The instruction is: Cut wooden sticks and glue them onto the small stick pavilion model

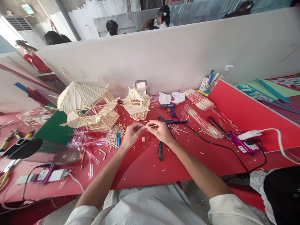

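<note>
My left hand (133, 133) and my right hand (161, 131) meet fingertip to fingertip above the red table. A thin wooden stick (153, 126) lies in the pinch of my right hand, and my left fingers close at its left end. Just below them is a small block of short stick pieces (143, 139). Pliers (173, 121) with blue and teal handles lie by my right hand, partly hidden. Beyond my hands stands a small stick-built pavilion (137, 104); a larger stick-built pavilion (86, 104) is at the left. Cut pieces (114, 139) and a blue pen (119, 138) lie beside my left hand.
A blue glue gun (170, 109) trails its cord rightward. Packets of sticks (203, 123), a red board (253, 115) and a purple power strip (245, 146) lie right. A clear bottle (56, 152) and yellow-handled pliers (8, 142) lie left. A white partition (168, 59) backs the table; people sit beyond.
</note>
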The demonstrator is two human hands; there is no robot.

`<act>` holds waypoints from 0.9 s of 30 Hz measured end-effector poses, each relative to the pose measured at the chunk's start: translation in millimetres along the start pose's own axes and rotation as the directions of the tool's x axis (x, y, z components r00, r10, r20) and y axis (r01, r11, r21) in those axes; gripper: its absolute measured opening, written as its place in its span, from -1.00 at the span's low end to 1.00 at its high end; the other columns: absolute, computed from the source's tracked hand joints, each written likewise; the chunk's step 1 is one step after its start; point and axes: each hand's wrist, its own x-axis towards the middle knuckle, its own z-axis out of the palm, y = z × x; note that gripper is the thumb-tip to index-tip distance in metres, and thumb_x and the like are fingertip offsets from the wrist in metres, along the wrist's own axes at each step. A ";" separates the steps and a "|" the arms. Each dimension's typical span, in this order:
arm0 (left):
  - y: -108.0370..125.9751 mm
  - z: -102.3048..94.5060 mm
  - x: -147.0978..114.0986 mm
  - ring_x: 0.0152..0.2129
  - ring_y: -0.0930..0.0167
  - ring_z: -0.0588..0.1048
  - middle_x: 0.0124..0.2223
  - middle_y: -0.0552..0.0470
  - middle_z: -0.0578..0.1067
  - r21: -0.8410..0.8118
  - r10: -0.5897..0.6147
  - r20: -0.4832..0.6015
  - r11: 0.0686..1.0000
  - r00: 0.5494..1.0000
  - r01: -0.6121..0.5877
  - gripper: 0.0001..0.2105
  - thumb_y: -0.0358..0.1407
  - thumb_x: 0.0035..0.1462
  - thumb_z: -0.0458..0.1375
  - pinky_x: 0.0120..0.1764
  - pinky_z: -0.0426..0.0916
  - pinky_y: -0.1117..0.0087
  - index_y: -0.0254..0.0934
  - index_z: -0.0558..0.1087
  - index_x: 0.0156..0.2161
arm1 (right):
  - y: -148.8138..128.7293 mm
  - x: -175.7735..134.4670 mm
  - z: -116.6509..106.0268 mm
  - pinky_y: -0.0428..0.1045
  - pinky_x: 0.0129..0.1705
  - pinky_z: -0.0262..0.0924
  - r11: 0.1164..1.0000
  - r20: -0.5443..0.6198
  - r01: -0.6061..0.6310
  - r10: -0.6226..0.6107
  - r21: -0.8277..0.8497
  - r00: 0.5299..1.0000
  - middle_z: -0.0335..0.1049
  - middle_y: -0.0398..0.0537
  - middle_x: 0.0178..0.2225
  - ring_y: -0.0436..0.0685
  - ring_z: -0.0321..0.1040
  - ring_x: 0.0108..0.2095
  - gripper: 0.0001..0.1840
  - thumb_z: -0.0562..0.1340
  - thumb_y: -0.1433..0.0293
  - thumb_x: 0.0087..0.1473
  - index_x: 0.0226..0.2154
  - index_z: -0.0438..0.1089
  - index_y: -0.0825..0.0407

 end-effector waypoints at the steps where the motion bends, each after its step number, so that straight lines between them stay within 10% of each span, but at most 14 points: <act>1: -0.4 -0.5 0.1 -0.39 0.40 0.54 -0.33 -0.01 0.59 -0.005 -0.010 0.006 1.000 1.000 0.010 -0.72 -0.08 0.07 0.33 -0.22 0.43 0.37 -0.30 0.54 -0.28 | 0.7 -0.3 0.5 0.00 -0.21 0.46 1.000 -0.006 0.006 -0.006 -0.006 1.000 0.57 -0.04 -0.31 0.10 0.54 -0.33 -0.78 0.30 0.20 0.13 -0.31 0.50 0.02; 27: -6.7 -6.6 3.6 -0.46 0.41 0.50 -0.39 -0.01 0.57 0.049 -0.050 0.006 0.998 0.999 0.049 -0.71 -0.08 0.08 0.29 -0.30 0.39 0.41 -0.33 0.55 -0.34 | 8.0 5.6 -2.4 0.02 -0.17 0.44 0.996 0.092 -0.087 0.086 0.001 0.992 0.58 0.00 -0.25 0.12 0.55 -0.29 -0.79 0.30 0.27 0.09 -0.26 0.52 0.05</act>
